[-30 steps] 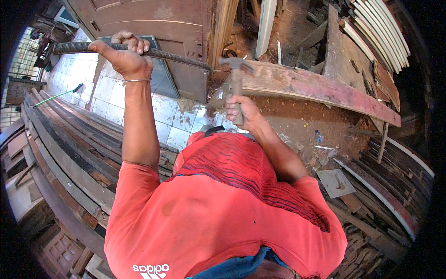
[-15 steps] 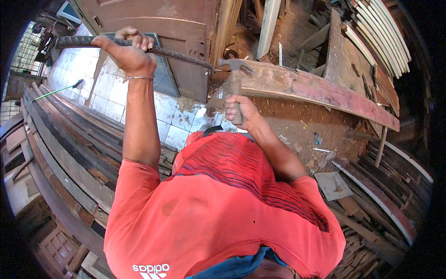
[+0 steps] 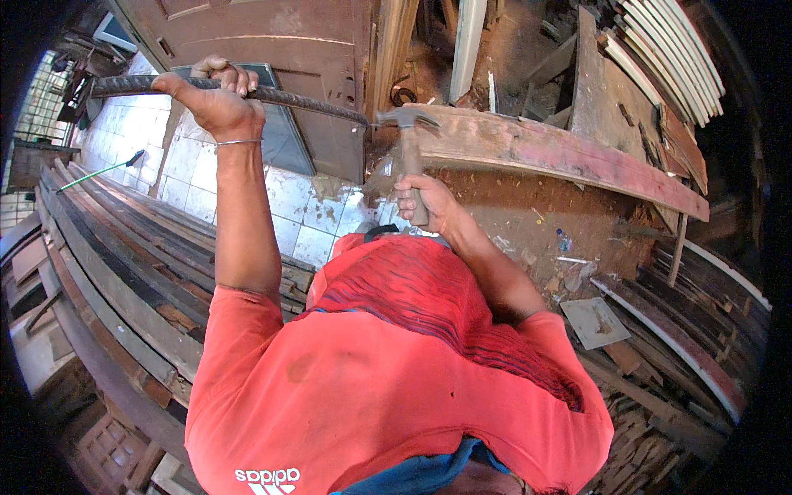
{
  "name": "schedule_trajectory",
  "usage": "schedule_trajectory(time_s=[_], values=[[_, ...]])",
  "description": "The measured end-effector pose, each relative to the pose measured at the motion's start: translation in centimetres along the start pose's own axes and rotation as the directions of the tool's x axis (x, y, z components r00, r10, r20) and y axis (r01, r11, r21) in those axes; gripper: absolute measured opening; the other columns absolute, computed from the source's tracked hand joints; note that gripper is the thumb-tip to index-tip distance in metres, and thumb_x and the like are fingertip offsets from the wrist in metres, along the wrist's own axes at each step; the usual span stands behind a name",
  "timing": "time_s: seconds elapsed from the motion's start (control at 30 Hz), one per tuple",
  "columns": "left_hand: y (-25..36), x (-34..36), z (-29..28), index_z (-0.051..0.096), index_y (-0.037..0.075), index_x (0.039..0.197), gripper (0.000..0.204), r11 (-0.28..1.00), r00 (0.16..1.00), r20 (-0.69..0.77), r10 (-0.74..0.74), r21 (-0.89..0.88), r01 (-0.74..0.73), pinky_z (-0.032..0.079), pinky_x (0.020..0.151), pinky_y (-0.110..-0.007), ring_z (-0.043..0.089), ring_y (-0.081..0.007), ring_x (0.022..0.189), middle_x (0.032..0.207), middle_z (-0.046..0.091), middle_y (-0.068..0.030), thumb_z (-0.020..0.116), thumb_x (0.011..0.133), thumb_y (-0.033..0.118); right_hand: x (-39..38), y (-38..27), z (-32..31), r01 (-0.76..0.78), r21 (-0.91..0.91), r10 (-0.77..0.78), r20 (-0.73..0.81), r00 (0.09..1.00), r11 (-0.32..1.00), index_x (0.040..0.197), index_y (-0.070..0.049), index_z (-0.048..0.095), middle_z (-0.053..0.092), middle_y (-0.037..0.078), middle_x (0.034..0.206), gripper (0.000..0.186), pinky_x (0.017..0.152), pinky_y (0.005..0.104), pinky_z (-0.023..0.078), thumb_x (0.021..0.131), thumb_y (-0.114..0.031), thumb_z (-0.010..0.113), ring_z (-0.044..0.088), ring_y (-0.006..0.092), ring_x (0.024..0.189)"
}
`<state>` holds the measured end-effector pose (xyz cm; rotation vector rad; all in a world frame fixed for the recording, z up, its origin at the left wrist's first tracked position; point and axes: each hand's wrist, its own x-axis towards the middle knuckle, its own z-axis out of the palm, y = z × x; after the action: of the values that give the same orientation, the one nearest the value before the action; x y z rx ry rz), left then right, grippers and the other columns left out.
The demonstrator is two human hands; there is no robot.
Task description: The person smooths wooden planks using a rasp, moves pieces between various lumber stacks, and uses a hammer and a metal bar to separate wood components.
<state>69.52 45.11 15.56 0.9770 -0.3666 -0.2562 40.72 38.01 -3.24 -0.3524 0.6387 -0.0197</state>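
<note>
My left hand (image 3: 221, 103) is raised at the upper left, fingers curled round a long, dark, ribbed steel bar (image 3: 307, 101). The bar lies almost level, sloping slightly down to the right. Gripped low on its handle, a claw hammer (image 3: 411, 153) stands upright in my right hand (image 3: 433, 204), in front of my body. Its head is level with the bar's right end, which has a thin tip. The striking face is very close to that tip; blur hides whether they touch.
A brown panelled door (image 3: 318, 49) stands ahead, with a glass pane (image 3: 285, 124) leaning by it. A long reddish plank (image 3: 553, 157) runs across the right. Stacked timber (image 3: 124, 272) lies on the left. White tiles (image 3: 289, 202) cover part of the floor; debris (image 3: 569, 256) litters the dirt.
The hammer head has swung left, closer to the bar's right end. Both hands keep their grips, and the bar sits slightly further left in the view.
</note>
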Motion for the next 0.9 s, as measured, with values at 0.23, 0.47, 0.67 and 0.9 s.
schedule_trajectory(time_s=[0.23,0.47,0.67,0.9], values=[[-2.1,4.8,-4.4,0.043,0.006,0.081,0.09,0.997,0.986,-0.161,-0.053,-0.062,0.043,0.031,0.05,-0.028,0.029,-0.0158,0.048,0.065,0.038,-0.005,0.025,0.077,0.094,-5.7,-1.4,-5.1,0.213,0.079,-0.201,-0.14,0.97,0.974,0.081,-0.015,0.049,0.044,-0.005,0.064,0.014,0.046,0.0277,0.038,0.088,-0.011,0.06,0.041,0.0087,0.049],[-8.9,8.8,-22.6,0.031,-0.004,0.147,0.127,0.946,0.768,-0.551,-0.325,-0.183,0.269,0.038,0.064,-0.038,0.039,-0.0234,0.087,0.122,0.044,-0.0204,0.018,0.072,0.098,-9.9,-0.4,-7.3,0.35,0.207,-0.308,-0.209,0.928,0.913,0.08,-0.015,0.049,0.045,-0.004,0.064,0.013,0.046,0.0281,0.037,0.087,-0.01,0.059,0.042,0.0092,0.049],[-8.0,4.2,-24.2,0.045,0.009,0.079,0.094,0.879,0.834,-0.478,-0.276,-0.477,0.017,0.025,0.044,-0.03,0.024,-0.0135,0.045,0.055,0.024,0.0007,0.023,0.069,0.099,-11.4,1.7,-9.8,0.419,0.166,-0.357,-0.309,0.882,0.892,0.083,-0.013,0.049,0.046,-0.002,0.066,0.012,0.044,0.0284,0.039,0.087,-0.01,0.059,0.044,0.0106,0.049],[-0.7,3.3,-4.6,0.04,0.008,0.076,0.083,0.995,0.95,-0.303,-0.072,-0.084,0.049,0.031,0.048,-0.029,0.023,-0.0141,0.048,0.058,0.023,0.0009,0.025,0.082,0.089,-11.9,0.5,-7.0,0.386,-0.075,-0.37,-0.502,0.782,0.919,0.09,-0.01,0.049,0.047,0.0,0.067,0.01,0.043,0.0304,0.04,0.087,-0.009,0.059,0.047,0.0145,0.05]])
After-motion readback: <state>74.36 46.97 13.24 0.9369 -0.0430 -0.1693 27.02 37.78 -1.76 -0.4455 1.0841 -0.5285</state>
